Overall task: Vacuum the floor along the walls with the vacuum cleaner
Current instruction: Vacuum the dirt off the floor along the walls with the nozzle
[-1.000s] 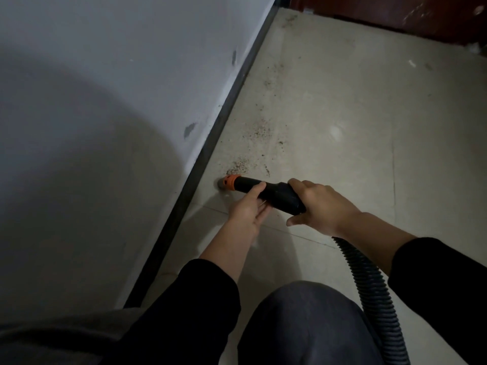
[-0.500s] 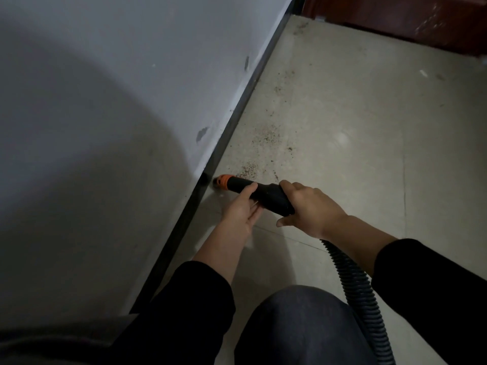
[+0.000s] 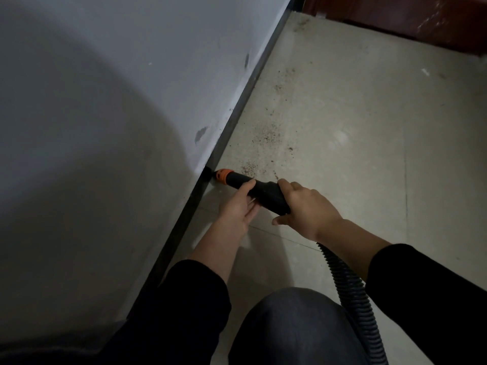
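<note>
A black vacuum nozzle with an orange collar lies low over the floor, its tip against the dark baseboard of the grey wall. My left hand holds the nozzle's front part from below, thumb over the top. Behind it, my right hand grips the rear of the nozzle where the ribbed black hose joins. The hose runs back past my knee. Dark crumbs of dirt lie scattered on the pale tiled floor just beyond the nozzle, along the wall.
A dark red-brown wooden surface closes the far end of the floor at the top right. More specks of dirt follow the baseboard toward the far corner. Open tile lies to the right of my arms.
The nozzle tip has slid left from a little way off the wall until it meets the baseboard. Both hands moved with it and keep the same hold.
</note>
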Action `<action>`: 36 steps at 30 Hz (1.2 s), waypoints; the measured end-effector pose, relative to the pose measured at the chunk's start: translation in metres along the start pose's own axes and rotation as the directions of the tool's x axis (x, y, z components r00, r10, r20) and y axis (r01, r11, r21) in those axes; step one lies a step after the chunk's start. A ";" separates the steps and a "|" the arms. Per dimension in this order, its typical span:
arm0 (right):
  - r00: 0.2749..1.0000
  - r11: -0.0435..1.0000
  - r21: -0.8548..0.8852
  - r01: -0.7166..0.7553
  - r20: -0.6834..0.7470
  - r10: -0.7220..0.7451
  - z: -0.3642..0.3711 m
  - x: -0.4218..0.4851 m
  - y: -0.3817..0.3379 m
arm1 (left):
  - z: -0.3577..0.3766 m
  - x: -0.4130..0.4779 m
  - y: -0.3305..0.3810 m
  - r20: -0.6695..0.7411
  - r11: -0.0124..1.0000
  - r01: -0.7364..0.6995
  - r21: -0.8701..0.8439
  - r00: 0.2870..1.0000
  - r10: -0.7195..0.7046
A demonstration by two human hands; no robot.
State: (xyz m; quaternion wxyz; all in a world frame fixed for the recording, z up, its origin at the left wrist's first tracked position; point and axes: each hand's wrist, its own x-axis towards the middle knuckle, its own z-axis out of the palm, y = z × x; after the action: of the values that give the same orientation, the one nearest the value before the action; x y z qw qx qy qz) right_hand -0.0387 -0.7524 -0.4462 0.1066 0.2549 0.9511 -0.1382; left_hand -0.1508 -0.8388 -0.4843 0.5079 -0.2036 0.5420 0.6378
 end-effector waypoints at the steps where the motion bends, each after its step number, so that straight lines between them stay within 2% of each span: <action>1: 1.000 1.000 -0.001 -0.003 -0.002 0.003 -0.001 -0.001 0.001 | 0.001 0.000 0.000 0.004 1.000 -0.001 0.002 1.000 0.001; 27: 0.994 0.994 -0.006 -0.108 -0.001 0.108 -0.012 -0.051 0.055 | 0.055 -0.019 -0.047 0.073 0.998 0.054 0.028 0.996 -0.056; 36: 0.998 0.999 0.048 -0.010 0.069 0.006 -0.011 -0.051 0.049 | 0.037 -0.030 -0.050 -0.022 0.997 0.038 -0.068 0.999 -0.040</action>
State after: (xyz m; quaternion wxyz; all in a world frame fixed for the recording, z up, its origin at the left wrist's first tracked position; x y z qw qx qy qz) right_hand 0.0283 -0.7309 -0.4323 0.1337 0.2562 0.9422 -0.1694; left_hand -0.0844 -0.8235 -0.4723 0.5067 -0.2385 0.5221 0.6432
